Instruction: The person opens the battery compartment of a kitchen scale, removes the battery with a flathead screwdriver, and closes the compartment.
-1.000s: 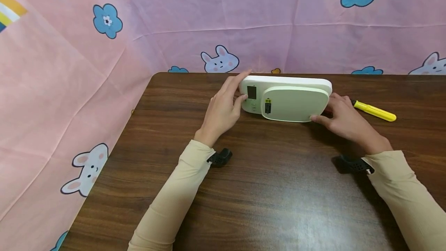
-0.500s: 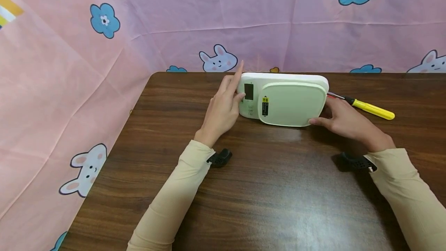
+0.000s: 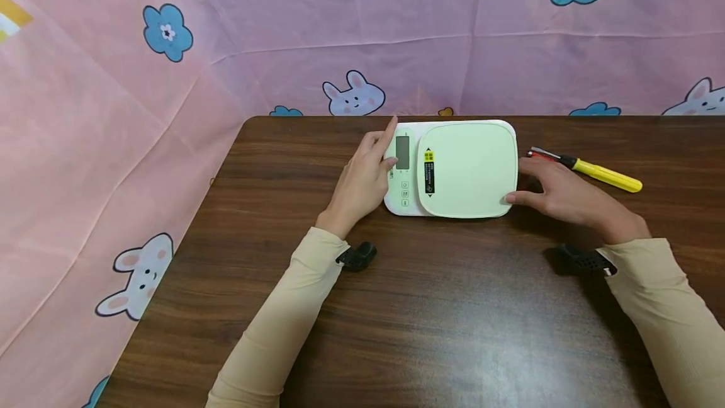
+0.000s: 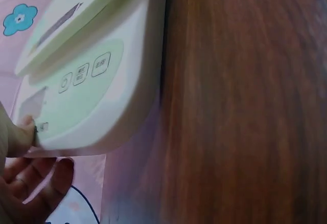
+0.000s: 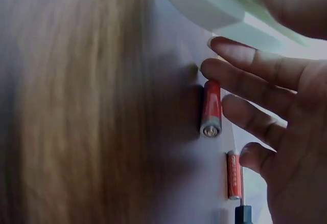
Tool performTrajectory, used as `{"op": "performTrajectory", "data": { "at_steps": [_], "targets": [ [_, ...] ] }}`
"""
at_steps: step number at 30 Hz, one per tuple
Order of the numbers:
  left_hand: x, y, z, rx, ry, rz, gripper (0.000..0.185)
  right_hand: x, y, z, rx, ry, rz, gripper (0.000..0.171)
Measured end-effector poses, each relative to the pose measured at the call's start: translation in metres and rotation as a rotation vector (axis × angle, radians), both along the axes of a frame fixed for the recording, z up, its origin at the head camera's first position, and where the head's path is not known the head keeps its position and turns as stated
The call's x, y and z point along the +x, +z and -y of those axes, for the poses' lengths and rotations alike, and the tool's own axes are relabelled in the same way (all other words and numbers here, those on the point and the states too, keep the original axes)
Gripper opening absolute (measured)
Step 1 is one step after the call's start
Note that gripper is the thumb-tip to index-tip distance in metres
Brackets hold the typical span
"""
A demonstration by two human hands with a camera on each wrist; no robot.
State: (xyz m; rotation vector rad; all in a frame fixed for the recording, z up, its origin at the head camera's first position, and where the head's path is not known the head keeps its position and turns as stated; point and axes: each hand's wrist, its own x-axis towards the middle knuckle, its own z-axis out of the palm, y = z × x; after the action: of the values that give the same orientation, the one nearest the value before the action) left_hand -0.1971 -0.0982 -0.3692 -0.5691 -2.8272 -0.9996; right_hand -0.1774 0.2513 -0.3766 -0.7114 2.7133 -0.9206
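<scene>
A pale green and white kitchen scale (image 3: 464, 169) lies flat and face up on the brown table (image 3: 396, 307) near its far edge. My left hand (image 3: 376, 156) holds the scale's left end, thumb on top beside the display (image 3: 402, 152) and fingers behind the edge. In the left wrist view the thumb (image 4: 20, 132) presses on the scale (image 4: 92, 81) next to its buttons. My right hand (image 3: 535, 184) rests at the scale's right side, fingers straight, thumb touching the near right corner. Two red batteries (image 5: 211, 109) (image 5: 234, 175) lie on the table by the right hand's fingers (image 5: 245, 81).
A yellow-handled screwdriver (image 3: 606, 175) lies right of the scale, its tip pointing at the batteries (image 3: 538, 154). Pink patterned cloth (image 3: 113, 143) hangs behind and to the left of the table. Bare tabletop stretches in front of the scale.
The scale stood tilted up on its long edge; both hands have lowered it toward me until it lies flat, face up. The batteries now show beside the right hand.
</scene>
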Motion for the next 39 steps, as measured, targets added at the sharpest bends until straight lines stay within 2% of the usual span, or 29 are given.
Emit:
{"op": "performTrajectory", "data": {
  "at_steps": [5, 8, 13, 16, 22, 25, 27, 29, 34, 36, 39],
  "targets": [
    [-0.002, -0.005, -0.001, 0.006, 0.035, 0.14, 0.069, -0.001, -0.002, -0.003, 0.049, -0.019, -0.023, 0.031],
    [-0.003, -0.009, 0.0, 0.012, 0.047, 0.186, 0.067, -0.002, -0.002, -0.004, 0.055, -0.002, -0.052, 0.028],
    [-0.006, -0.015, 0.002, -0.001, 0.037, 0.193, 0.067, -0.004, -0.003, -0.006, 0.071, 0.025, -0.108, 0.031],
    [-0.006, -0.017, 0.002, -0.007, 0.023, 0.196, 0.067, -0.005, -0.005, -0.006, 0.083, 0.028, -0.16, 0.025],
    [-0.006, -0.021, 0.002, -0.043, 0.015, 0.248, 0.066, -0.004, -0.008, -0.006, 0.092, -0.034, -0.289, 0.026],
    [-0.005, -0.02, 0.0, -0.032, 0.021, 0.248, 0.067, -0.004, -0.006, -0.005, 0.08, -0.054, -0.311, 0.028],
    [-0.004, -0.019, -0.002, -0.025, 0.025, 0.239, 0.066, -0.004, -0.003, -0.005, 0.088, -0.053, -0.27, 0.035],
    [-0.003, -0.018, -0.002, -0.023, 0.033, 0.24, 0.066, -0.004, 0.0, -0.004, 0.133, -0.031, -0.19, 0.05],
    [0.0, -0.015, -0.001, -0.023, 0.027, 0.223, 0.061, -0.001, 0.005, 0.005, 0.284, 0.029, 0.069, 0.111],
    [0.0, -0.014, 0.0, -0.019, 0.02, 0.208, 0.059, 0.002, 0.006, 0.011, 0.304, 0.02, 0.124, 0.124],
    [-0.002, -0.012, 0.001, -0.015, 0.011, 0.223, 0.058, 0.007, 0.009, 0.021, 0.306, -0.005, 0.144, 0.133]
  ]
}}
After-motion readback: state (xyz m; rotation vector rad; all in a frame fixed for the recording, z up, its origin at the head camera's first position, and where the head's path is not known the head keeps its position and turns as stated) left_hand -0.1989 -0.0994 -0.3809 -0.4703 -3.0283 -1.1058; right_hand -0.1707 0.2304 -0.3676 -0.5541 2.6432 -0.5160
